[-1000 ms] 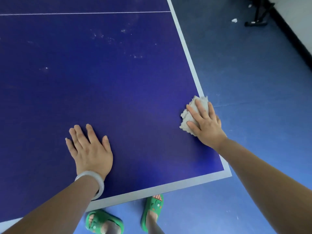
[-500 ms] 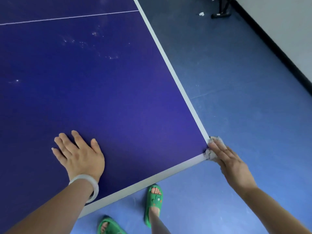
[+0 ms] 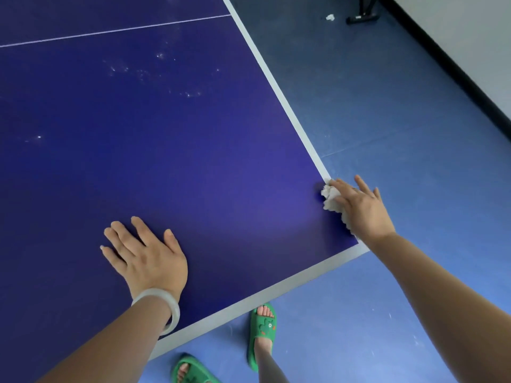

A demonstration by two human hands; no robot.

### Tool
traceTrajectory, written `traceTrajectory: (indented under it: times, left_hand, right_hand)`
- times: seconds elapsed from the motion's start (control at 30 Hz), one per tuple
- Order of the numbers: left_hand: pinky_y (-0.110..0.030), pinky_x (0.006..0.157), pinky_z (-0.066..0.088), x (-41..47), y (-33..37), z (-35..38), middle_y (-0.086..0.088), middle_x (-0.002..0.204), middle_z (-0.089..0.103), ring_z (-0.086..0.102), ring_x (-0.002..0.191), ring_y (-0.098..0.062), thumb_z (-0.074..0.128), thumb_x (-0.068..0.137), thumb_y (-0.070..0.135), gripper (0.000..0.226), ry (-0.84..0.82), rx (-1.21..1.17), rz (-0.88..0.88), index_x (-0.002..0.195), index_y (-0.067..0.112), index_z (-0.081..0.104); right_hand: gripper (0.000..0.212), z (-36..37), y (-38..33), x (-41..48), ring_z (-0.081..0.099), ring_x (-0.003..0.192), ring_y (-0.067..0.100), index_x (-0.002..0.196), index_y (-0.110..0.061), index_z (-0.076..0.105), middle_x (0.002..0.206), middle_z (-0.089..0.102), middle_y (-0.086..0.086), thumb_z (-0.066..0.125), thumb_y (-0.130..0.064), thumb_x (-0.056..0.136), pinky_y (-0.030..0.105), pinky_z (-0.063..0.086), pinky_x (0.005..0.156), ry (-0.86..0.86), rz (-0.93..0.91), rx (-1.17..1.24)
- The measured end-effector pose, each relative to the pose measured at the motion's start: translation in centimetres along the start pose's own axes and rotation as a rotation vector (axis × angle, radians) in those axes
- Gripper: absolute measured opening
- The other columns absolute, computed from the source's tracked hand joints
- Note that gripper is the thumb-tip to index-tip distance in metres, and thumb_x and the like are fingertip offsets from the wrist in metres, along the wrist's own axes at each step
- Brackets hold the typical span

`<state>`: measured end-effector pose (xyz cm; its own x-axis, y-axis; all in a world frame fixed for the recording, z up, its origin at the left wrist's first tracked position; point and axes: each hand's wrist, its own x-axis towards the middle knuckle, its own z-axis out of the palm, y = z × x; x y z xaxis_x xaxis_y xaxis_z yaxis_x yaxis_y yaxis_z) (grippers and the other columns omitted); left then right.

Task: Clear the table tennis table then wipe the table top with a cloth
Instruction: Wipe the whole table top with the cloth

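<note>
White cloth [image 3: 330, 200] under right hand [image 3: 365, 212], left hand [image 3: 150, 258] flat on table [image 3: 193, 161]

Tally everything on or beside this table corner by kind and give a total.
Hands: 2, left hand and right hand
Cloths: 1, the cloth under the right hand
Slippers: 2, both green
Bangles: 1, the bangle on the left wrist
Total: 6

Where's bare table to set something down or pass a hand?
Free: the blue stretch between left hand and cloth; everything from the hands up to the thin white line, only dusty specks there. Crowded: near right corner, right hand pressing the cloth.
</note>
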<state>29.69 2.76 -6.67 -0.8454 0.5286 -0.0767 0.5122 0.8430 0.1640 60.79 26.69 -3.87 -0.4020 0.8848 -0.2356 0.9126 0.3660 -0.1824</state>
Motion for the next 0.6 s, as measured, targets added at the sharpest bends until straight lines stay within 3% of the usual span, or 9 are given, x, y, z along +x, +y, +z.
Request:
traceTrajectory:
  times: [0.1,0.2,0.37,0.5,0.6]
  left_hand:
    - [-0.056,0.121,0.003,0.0,0.1,-0.1,-0.029,0.159,0.008,0.001,0.149,-0.041,0.030,0.101,0.038,0.067,-0.002,0.001,-0.007,0.154,0.000,0.016]
    - [-0.057,0.121,0.004,0.0,0.2,-0.1,-0.030,0.158,0.010,0.003,0.149,-0.042,0.032,0.101,0.037,0.066,0.007,-0.003,-0.006,0.153,-0.001,0.018]
    - [-0.057,0.121,0.005,0.0,0.2,0.0,-0.031,0.158,0.011,0.005,0.149,-0.042,0.028,0.102,0.037,0.064,0.019,0.018,-0.015,0.152,-0.002,0.020]
    - [-0.056,0.121,0.005,0.0,0.2,0.0,-0.030,0.158,0.012,0.006,0.149,-0.041,0.029,0.100,0.040,0.067,0.017,0.029,-0.020,0.152,-0.001,0.021]
    - [-0.056,0.121,0.004,0.0,0.2,0.0,-0.029,0.158,0.013,0.006,0.149,-0.041,0.024,0.101,0.041,0.066,0.035,0.034,-0.027,0.152,-0.001,0.022]
  right_hand:
    - [0.053,0.2,-2.3,2.0,0.010,0.152,0.020,0.152,-0.032,0.032,0.160,0.026,-0.014,0.040,-0.011,0.104,0.047,0.018,0.121,-0.014,-0.039,0.040]
    - [0.047,0.9,-4.1,3.5,0.017,0.151,0.022,0.151,-0.017,0.038,0.160,0.028,-0.002,0.039,-0.013,0.104,0.037,0.018,0.122,0.071,-0.174,0.045]
    - [0.046,1.7,-6.9,7.2,0.010,0.152,0.022,0.153,-0.031,0.030,0.163,0.015,-0.014,0.032,-0.024,0.107,0.037,0.029,0.116,0.126,-0.070,0.101]
    - [0.049,1.6,-9.8,9.5,0.006,0.152,0.024,0.156,-0.028,0.020,0.164,0.014,-0.006,0.024,-0.031,0.107,0.039,0.014,0.120,0.113,-0.015,-0.033]
    - [0.052,2.6,-10.3,6.9,0.005,0.152,0.023,0.157,-0.025,0.017,0.165,0.011,-0.003,0.026,-0.033,0.106,0.039,0.006,0.121,0.078,-0.301,-0.204]
